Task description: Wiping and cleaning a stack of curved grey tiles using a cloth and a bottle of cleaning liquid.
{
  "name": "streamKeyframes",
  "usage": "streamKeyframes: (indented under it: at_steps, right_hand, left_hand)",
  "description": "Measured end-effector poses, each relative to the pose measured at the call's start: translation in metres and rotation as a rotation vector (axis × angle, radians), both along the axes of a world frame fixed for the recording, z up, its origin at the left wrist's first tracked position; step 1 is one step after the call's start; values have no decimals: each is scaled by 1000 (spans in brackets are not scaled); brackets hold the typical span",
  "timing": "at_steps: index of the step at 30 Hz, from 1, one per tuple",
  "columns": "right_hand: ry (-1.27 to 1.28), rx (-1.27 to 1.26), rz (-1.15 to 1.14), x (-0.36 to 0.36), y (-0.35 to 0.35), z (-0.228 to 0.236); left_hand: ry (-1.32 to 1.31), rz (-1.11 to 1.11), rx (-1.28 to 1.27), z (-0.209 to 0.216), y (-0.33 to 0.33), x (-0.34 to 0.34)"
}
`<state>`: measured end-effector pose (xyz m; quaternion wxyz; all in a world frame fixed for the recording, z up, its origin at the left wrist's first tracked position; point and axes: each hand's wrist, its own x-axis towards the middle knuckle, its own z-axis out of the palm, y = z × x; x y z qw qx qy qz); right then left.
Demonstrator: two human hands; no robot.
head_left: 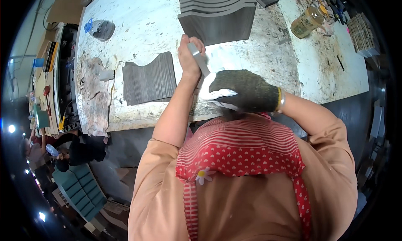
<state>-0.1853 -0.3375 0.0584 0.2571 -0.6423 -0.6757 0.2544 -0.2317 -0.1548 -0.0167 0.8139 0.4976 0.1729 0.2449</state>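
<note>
My bare left hand (pixel 190 56) is closed round a narrow grey panel (pixel 200 60), which is tilted and seen almost edge-on. On my right hand (pixel 247 90) is a dark knitted glove. Its fingers are closed on a white cloth (pixel 206 88), which touches the near end of the panel. To the left lies a short pile of dark wood-grain panels (pixel 150 79), each with a curved top edge. Beyond my hands stands a larger stack of the same curved panels (pixel 217 25).
The worktable (pixel 268 52) has a stained white top. A clear plastic bottle (pixel 101 29) lies at the far left, near a small pale block (pixel 106 75) and a stained rag (pixel 93 94). A jar of yellowish liquid (pixel 307 22) is at the far right. Another person (pixel 83 151) is at left.
</note>
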Motion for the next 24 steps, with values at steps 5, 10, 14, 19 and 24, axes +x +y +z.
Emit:
streamKeyframes:
  at_steps: [5,10,14,19,24]
  right_hand:
    - [-507,540,-97,20,22,-9]
    - [-370,397,-156,12,22,-21]
    - [-272,315,108,8,-34,-8]
    - [-246,283,166,23,-9,14]
    - [-386,402,-61,22,18,7]
  left_hand:
    - [71,47,-363,6,-14,8]
    - [35,-46,-340,14,-14,9]
    - [12,95,121,0,-19,11]
    - [50,82,67,-27,-20,15]
    - [-63,238,143,-32,-20,21]
